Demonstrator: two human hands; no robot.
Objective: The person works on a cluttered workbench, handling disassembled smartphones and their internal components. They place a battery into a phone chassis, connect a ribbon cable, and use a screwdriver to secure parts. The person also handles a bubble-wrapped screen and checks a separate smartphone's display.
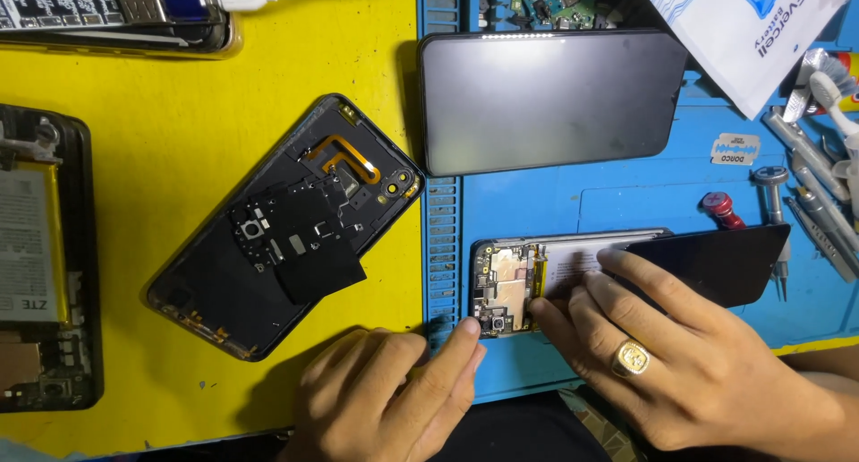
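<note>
An opened phone [512, 288] is seen lying on the blue work mat [626, 203], circuit board and battery exposed, camera end toward the yellow table [179, 158]. It is pressed by the right hand [680, 355]: fingers are spread flat over the battery area, fingertips [544, 308] at the board's edge; nothing is gripped. A gold ring is worn on 1 finger. The left hand [394, 390] is loosely curled, with 1 finger extended to touch the phone's near corner; nothing is grasped. A dark panel [716, 261] is tilted across the phone's far end, partly under the right hand. Above, a dark screen [548, 100] lies flat on the mat. A black back cover [286, 225] rests on the yellow table, well apart from the hands. Tweezers and screwdrivers [810, 194] are scattered at the mat's right side.
</note>
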